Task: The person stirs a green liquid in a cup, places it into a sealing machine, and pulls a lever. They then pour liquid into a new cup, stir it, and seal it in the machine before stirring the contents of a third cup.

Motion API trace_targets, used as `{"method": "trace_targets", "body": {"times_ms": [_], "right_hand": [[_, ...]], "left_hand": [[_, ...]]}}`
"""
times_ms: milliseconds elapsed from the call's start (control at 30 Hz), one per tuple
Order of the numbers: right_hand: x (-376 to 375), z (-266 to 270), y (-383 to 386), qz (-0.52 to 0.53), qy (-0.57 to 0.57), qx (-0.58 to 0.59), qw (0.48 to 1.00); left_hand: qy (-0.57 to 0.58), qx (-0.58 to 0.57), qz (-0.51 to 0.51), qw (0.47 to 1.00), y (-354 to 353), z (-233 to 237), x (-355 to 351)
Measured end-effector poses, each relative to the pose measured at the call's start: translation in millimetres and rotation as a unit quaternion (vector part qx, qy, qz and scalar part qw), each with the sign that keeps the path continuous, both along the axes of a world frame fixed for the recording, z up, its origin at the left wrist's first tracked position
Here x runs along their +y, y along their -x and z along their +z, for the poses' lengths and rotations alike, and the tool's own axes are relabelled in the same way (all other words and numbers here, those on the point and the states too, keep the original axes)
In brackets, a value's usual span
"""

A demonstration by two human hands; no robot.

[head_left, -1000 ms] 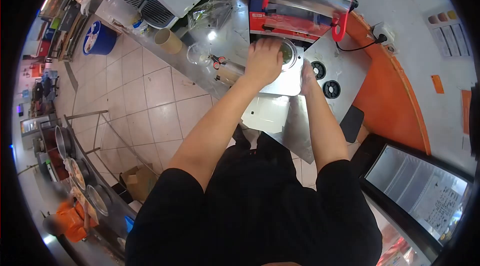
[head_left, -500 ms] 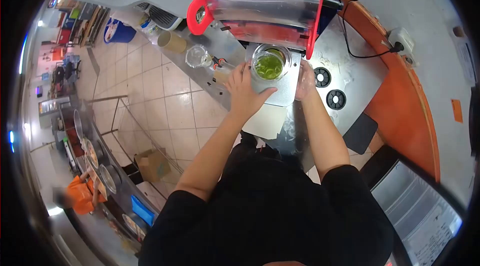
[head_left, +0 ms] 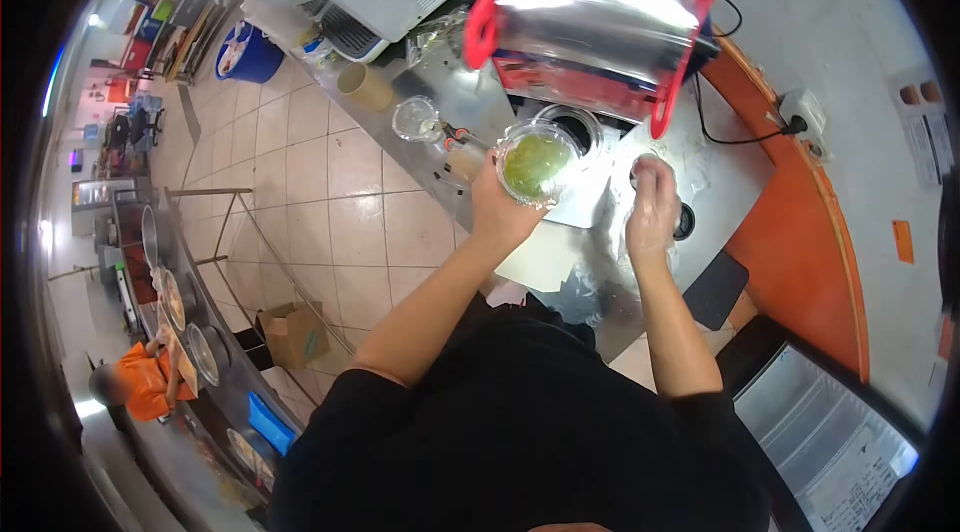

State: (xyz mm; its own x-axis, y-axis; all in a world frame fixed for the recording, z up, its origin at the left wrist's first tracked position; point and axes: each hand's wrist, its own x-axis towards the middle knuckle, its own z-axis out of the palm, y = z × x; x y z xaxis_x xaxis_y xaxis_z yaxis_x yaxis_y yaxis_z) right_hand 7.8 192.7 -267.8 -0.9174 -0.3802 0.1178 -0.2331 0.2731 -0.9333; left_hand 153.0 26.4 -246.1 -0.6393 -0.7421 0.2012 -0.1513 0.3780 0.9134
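A clear plastic cup of green drink (head_left: 537, 170) is in my left hand (head_left: 500, 214), whose fingers wrap its left side. Shiny clear film lies over the top of the cup. The cup is off the sealing machine's round holder (head_left: 594, 142), which shows a dark opening. My right hand (head_left: 652, 207) is apart from the cup, over the metal counter, its fingers loosely bent and nothing visible in them. A black disc (head_left: 684, 222) lies by its right side; another dark round edge shows partly under the fingertips.
Ahead stands the sealing machine (head_left: 598, 17) with a film roll and red side plates. On the counter's left are a brown paper tub (head_left: 365, 88), a clear container (head_left: 415, 119) and orange-handled scissors (head_left: 456, 139). A power cord (head_left: 745, 139) runs along the right. A person in orange (head_left: 148, 382) works far left.
My left hand has lifted the cup out of the holder and toward me. The right hand has left the holder's side and moved right over the black discs. The view has shifted.
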Motion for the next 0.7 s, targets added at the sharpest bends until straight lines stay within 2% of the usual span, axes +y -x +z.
{"method": "trace_targets", "body": {"times_ms": [67,133,233,300,400,467,533,600,633,667,700], "right_hand": [[3,52,-30,0.122,0.003,0.162,0.979],[-22,97,-53,0.26,0.008,0.272,0.927],[-74,113,-83,0.355,-0.05,0.369,0.858],[-111,107,-101,0.361,-0.035,0.376,0.853],[-166,96,-129,0.368,0.014,0.364,0.855],[-197,107,-150,0.378,0.024,0.374,0.847],[-228,122,-171,0.383,0.018,0.368,0.847],[-251,143,-190,0.352,-0.122,0.434,0.82],[-263,151,-200,0.327,-0.16,0.441,0.82],[-273,158,-204,0.323,-0.164,0.444,0.82],[-282,165,-205,0.32,-0.171,0.46,0.811]], "left_hand": [[0.001,-0.003,-0.013,1.0,-22,3,-17],[-0.035,-0.006,-0.036,0.999,-40,24,-32],[-0.031,0.052,-0.038,0.997,-65,26,-62],[-0.033,0.091,-0.045,0.994,-83,23,-89],[-0.079,0.145,-0.123,0.979,-113,19,-132],[-0.059,0.143,-0.149,0.977,-132,33,-168],[0.098,0.106,-0.188,0.971,-144,36,-207],[0.071,0.141,-0.16,0.974,-157,47,-235],[0.149,0.125,-0.147,0.97,-162,48,-253],[0.229,0.109,-0.132,0.958,-166,52,-268],[0.181,0.131,-0.123,0.967,-172,58,-279]]}}
